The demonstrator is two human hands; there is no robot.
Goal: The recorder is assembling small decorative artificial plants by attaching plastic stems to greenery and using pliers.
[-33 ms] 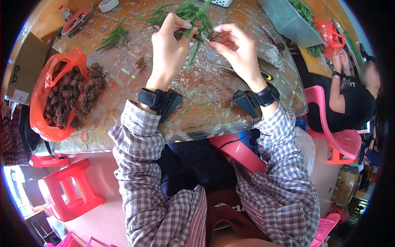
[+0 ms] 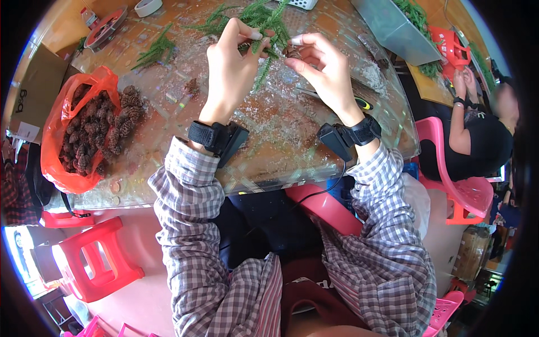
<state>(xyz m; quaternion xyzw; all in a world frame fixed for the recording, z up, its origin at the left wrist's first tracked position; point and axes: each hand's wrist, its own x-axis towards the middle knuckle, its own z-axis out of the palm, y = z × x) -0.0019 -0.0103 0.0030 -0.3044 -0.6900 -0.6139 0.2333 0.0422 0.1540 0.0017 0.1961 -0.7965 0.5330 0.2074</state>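
My left hand pinches a green artificial pine sprig near the far side of the table, its thumb and forefinger closed on the stem. Close beside it, my right hand has its fingers curled round a small brown pine cone, mostly hidden by the fingers. The cone is right next to the sprig; whether they touch is hard to see. One needle tip of the sprig hangs below my left fingers. Another loose green sprig lies on the table to the left.
An orange-red plastic bag of pine cones stands at the table's left. Scissors lie under my right wrist. A grey bin with greenery is at the far right. A white tape roll sits at the back. Another person sits at right.
The hanging tip of the sprig has shifted slightly. Both hands stay in nearly the same place with the same grip.
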